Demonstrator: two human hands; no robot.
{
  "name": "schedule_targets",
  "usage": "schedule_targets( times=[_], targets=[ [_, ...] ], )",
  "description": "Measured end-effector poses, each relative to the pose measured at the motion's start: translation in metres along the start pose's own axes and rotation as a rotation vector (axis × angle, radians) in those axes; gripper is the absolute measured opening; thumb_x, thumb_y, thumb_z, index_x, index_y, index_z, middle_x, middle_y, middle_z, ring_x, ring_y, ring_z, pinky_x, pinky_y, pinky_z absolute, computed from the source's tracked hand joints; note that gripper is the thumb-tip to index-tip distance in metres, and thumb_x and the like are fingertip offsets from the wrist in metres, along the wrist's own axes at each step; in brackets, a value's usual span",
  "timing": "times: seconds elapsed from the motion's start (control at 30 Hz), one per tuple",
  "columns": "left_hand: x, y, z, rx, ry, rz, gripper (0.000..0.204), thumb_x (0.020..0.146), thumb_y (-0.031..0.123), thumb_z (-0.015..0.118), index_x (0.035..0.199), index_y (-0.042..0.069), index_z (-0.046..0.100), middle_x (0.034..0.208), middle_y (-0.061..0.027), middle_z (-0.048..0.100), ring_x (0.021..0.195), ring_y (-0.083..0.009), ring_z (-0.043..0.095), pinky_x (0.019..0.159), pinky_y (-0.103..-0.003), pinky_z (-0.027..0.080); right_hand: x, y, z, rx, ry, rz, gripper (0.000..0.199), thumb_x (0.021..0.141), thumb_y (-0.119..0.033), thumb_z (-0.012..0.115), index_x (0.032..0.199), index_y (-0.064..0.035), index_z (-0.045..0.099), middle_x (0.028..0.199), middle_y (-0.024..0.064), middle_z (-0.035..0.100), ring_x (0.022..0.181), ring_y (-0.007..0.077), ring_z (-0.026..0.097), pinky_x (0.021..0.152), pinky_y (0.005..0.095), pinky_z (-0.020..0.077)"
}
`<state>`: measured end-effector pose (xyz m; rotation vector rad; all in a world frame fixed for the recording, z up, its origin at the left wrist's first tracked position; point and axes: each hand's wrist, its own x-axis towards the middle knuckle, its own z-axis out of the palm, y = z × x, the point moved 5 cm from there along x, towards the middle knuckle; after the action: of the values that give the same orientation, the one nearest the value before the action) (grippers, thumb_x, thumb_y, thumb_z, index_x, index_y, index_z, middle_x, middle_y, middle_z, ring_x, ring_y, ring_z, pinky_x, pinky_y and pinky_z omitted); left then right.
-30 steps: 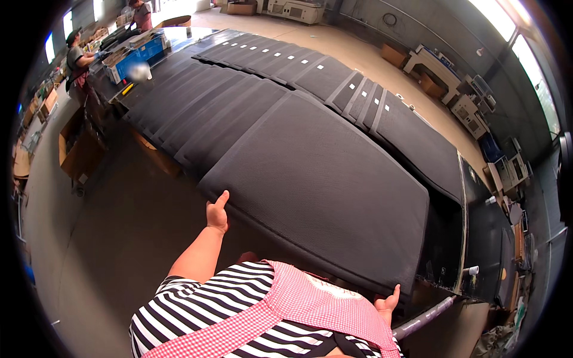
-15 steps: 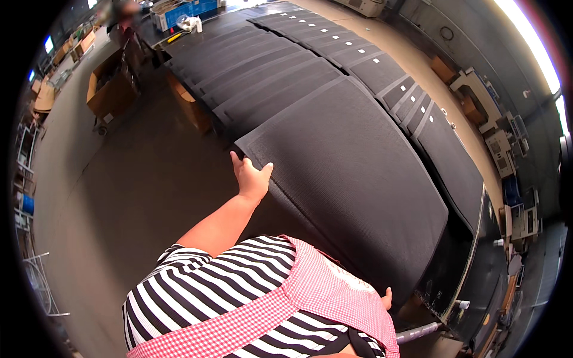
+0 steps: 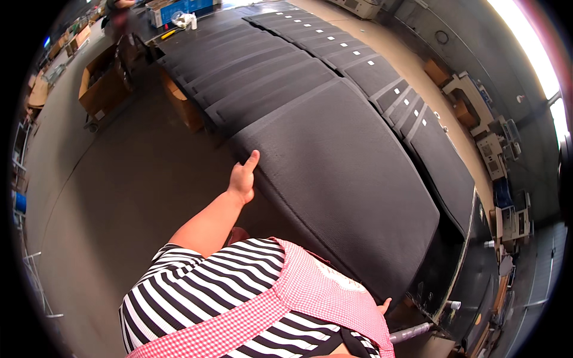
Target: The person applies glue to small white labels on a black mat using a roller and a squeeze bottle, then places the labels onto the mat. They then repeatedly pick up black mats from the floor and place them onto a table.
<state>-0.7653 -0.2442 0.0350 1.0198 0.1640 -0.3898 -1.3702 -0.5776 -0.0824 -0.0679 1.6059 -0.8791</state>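
Observation:
A large dark grey felt-like panel [image 3: 352, 173] lies in front of me on top of a long row of similar panels. My left hand [image 3: 243, 179] grips its near left edge, thumb on top of the panel. My right hand [image 3: 382, 307] shows only as fingertips past my apron, at the panel's near right edge; its grip is mostly hidden by my body.
More dark panels [image 3: 268, 59] overlap in a row toward the far end. Cardboard boxes [image 3: 104, 86] stand on the brown floor at left. Another person [image 3: 122, 15] stands at the far end by a blue crate [image 3: 179, 7]. Machines [image 3: 477, 113] line the right wall.
My view has swung left and down along the row. My left hand has stayed on the panel's left edge; the right hand remains at the near right edge.

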Motion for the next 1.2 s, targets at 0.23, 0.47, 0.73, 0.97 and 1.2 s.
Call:
schedule_targets(
  times=[0.23, 0.47, 0.73, 0.97, 1.2],
  targets=[
    [0.007, -0.016, -0.012, 0.226, 0.156, 0.062, 0.088, 0.08, 0.05, 0.072, 0.115, -0.025, 0.041, 0.117, -0.0215, 0.05, 0.112, -0.0199, 0.044, 0.1, -0.033, 0.035, -0.041, -0.061, 0.01, 0.008, -0.375, -0.409, 0.055, 0.085, -0.049, 0.063, 0.12, -0.007, 0.056, 0.114, 0.0053, 0.062, 0.1, 0.0262, 0.059, 0.084, 0.042, 0.0484],
    [-0.019, -0.016, 0.01, 0.336, 0.186, 0.281, 0.058, 0.086, 0.045, 0.067, 0.061, -0.007, 0.056, 0.064, 0.0004, 0.05, 0.062, -0.0098, 0.041, 0.056, -0.03, 0.039, -0.141, -0.121, 0.007, 0.176, -0.626, -0.414, 0.055, 0.091, -0.041, 0.057, 0.129, -0.0021, 0.051, 0.125, 0.0111, 0.058, 0.111, 0.0304, 0.055, 0.097, 0.0458, 0.0438],
    [-0.034, -0.036, 0.028, 0.548, 0.05, 0.437, 0.046, 0.089, 0.036, 0.065, 0.074, -0.008, 0.063, 0.072, -0.0068, 0.065, 0.064, -0.014, 0.055, 0.062, -0.032, 0.045, 0.021, -0.074, -0.036, 0.074, -0.262, -0.338, 0.053, 0.089, -0.043, 0.053, 0.126, -0.0036, 0.053, 0.125, 0.0133, 0.056, 0.112, 0.033, 0.053, 0.093, 0.0464, 0.0447],
    [-0.05, -0.032, 0.027, 0.671, -0.062, 0.669, 0.036, 0.089, 0.03, 0.063, 0.076, -0.004, 0.065, 0.073, -0.0146, 0.068, 0.066, -0.0276, 0.066, 0.062, -0.036, 0.048, -0.021, -0.068, -0.029, 0.121, -0.308, -0.397, 0.062, 0.085, -0.045, 0.055, 0.125, 0.0013, 0.053, 0.126, 0.0145, 0.056, 0.111, 0.0349, 0.053, 0.098, 0.0473, 0.0414],
    [-0.055, -0.039, 0.033, 0.655, 0.095, 0.79, 0.028, 0.09, 0.026, 0.064, 0.083, -0.002, 0.066, 0.079, -0.0119, 0.068, 0.072, -0.0246, 0.064, 0.068, -0.034, 0.048, 0.058, -0.06, -0.071, 0.042, -0.29, -0.286, 0.061, 0.086, -0.047, 0.055, 0.124, -0.0001, 0.054, 0.122, 0.013, 0.059, 0.107, 0.0324, 0.056, 0.095, 0.0463, 0.0435]
  ],
)
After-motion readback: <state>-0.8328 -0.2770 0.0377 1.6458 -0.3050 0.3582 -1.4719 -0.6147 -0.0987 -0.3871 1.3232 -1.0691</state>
